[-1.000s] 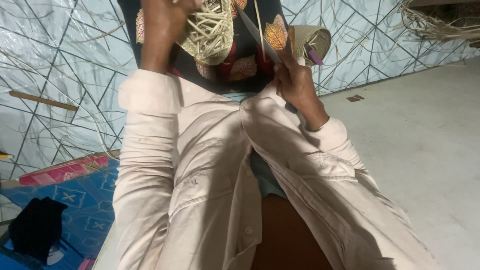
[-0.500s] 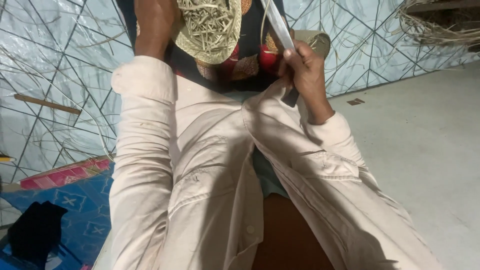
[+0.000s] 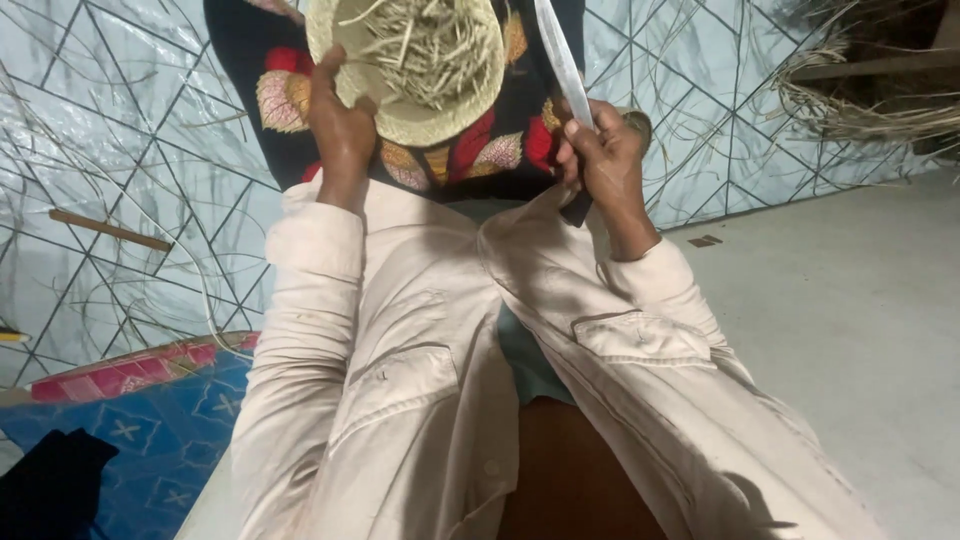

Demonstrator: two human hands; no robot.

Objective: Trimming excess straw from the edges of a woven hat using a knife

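Our left hand point(image 3: 340, 125) has dropped into fuller view on the woven basket point(image 3: 410, 60); our knife point(image 3: 560, 55) now stands steeper.

Left hand point(image 3: 340, 120) grips the near rim of a round woven straw basket point(image 3: 405, 60), thumb over the edge; loose pale strands lie piled inside it. Right hand point(image 3: 600, 150) is closed around the dark handle of a long knife point(image 3: 560, 60), blade pointing up and away, just beside the basket's right edge and not touching it. Basket rests above a dark cloth with red and yellow leaf print point(image 3: 490, 150) over the lap. Person wears a pale buttoned shirt point(image 3: 400, 340). Beneath: plastic sheet with a diamond line pattern point(image 3: 120, 150), scattered with thin strands. Wooden stick point(image 3: 110, 230) lies on it at left. Blue patterned mat point(image 3: 160, 420) lower left. Grey floor point(image 3: 850, 330) at right.
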